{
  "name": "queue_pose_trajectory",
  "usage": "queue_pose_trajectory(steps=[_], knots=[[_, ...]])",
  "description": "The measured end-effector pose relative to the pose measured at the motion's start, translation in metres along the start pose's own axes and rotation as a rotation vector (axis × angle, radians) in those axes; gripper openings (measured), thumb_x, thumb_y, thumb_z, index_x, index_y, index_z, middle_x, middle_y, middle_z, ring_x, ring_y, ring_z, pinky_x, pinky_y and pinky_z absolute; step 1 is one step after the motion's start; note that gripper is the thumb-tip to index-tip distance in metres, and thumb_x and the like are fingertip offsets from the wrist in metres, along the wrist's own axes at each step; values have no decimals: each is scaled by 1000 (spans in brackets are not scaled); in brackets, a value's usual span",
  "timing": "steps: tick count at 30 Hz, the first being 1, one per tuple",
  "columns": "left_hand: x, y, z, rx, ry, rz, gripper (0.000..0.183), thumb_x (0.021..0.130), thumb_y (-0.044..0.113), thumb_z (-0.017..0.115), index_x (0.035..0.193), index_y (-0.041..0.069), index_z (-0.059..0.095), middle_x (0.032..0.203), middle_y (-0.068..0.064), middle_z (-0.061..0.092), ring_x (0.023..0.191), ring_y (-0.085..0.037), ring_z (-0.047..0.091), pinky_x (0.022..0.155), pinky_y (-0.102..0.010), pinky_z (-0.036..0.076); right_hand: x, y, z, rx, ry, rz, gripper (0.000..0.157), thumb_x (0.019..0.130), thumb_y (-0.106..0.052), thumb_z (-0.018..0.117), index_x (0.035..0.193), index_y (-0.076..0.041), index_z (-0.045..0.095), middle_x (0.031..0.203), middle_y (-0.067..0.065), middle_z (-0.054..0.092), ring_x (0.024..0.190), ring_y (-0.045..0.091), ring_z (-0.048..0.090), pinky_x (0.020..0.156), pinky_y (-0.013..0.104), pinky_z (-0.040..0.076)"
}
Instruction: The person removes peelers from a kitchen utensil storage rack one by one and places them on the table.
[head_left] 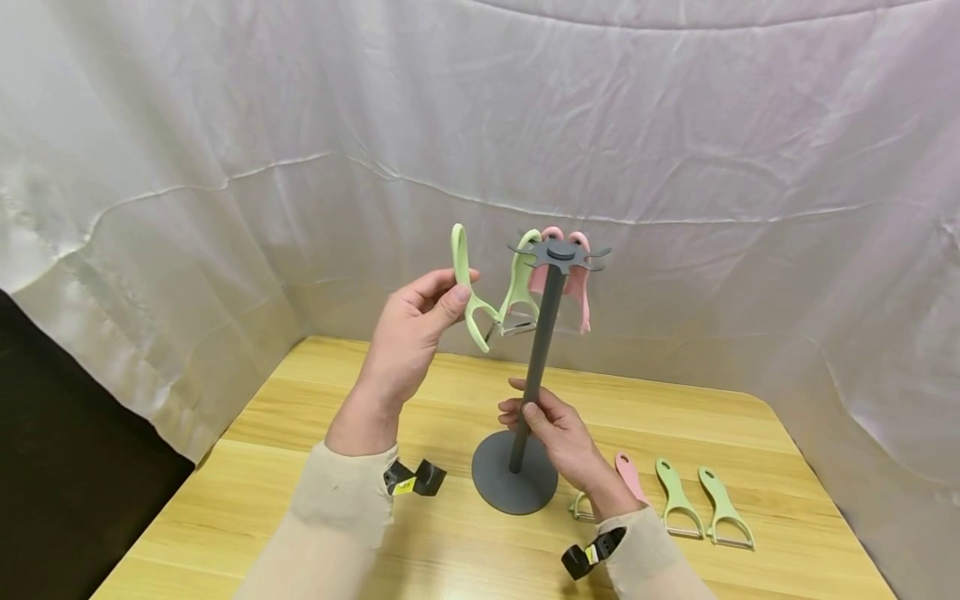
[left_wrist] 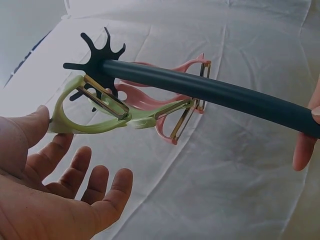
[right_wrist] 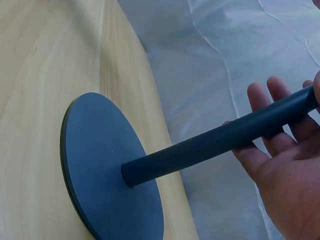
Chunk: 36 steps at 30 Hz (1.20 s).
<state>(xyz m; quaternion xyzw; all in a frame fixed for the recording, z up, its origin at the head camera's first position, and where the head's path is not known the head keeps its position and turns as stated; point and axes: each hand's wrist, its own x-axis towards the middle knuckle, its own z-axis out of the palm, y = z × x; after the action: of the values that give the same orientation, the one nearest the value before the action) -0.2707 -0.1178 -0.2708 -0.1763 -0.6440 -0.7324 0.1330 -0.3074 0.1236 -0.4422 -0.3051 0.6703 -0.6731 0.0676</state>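
Between thumb and fingers my left hand [head_left: 411, 333] pinches a green peeler [head_left: 462, 265] by its handle, up beside the head of a dark grey stand [head_left: 543, 333]. My right hand [head_left: 558, 429] grips the stand's post low down, fingers round it in the right wrist view. From the stand's hooked top hang another green peeler [head_left: 520, 275] and two pink peelers [head_left: 579, 279]. In the left wrist view the held peeler's blade end overlaps the hanging green one; whether they touch I cannot tell. The round base [right_wrist: 105, 165] stands on the table.
On the wooden table [head_left: 315, 483], right of the stand, lie two green peelers [head_left: 720, 500] and a pink peeler [head_left: 628, 473]. Part of another green one [head_left: 581, 507] shows by my right wrist. Pale fabric [head_left: 375, 100] hangs behind and along the sides.
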Motion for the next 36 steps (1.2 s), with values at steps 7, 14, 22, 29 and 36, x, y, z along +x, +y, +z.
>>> queue_pose_trajectory(steps=[7, 14, 22, 29, 36], knots=[[0, -2, -1, 6, 0, -7, 32, 107, 11, 62, 135, -3, 67, 121, -4, 70, 110, -15, 65, 102, -34, 54, 0, -2, -5, -6, -27, 35, 46, 113, -19, 50, 157, -8, 47, 136, 9, 70, 124, 29, 71, 106, 55, 54], [-1, -3, -1, -3, 0, -14, 32, 108, 11, 61, 135, -4, 66, 117, 0, 69, 110, -15, 64, 101, -31, 54, 0, -2, -9, 5, -56, 35, 53, 107, -5, 59, 158, -7, 46, 140, 28, 62, 121, 22, 72, 105, 48, 56], [-2, -5, -3, -4, 3, -14, 33, 107, 10, 61, 136, -7, 64, 115, 2, 69, 114, -23, 63, 99, -28, 54, -1, -4, -8, -44, -65, 28, 54, 106, -1, 58, 158, -8, 46, 137, 32, 61, 121, 25, 72, 105, 56, 54], [-6, -7, -13, 13, 27, -33, 31, 107, 11, 62, 135, -3, 66, 115, 0, 69, 110, -16, 63, 98, -28, 54, 0, -5, -6, -61, -69, 24, 54, 107, -1, 57, 159, -8, 45, 137, 33, 61, 121, 27, 71, 106, 59, 52], [-13, -23, -27, 42, 62, -82, 32, 107, 13, 63, 135, -2, 66, 121, 1, 71, 110, -15, 65, 96, -26, 55, 0, -4, -6, -72, -73, 17, 54, 107, -1, 57, 159, -7, 44, 136, 32, 62, 120, 21, 72, 105, 50, 56]])
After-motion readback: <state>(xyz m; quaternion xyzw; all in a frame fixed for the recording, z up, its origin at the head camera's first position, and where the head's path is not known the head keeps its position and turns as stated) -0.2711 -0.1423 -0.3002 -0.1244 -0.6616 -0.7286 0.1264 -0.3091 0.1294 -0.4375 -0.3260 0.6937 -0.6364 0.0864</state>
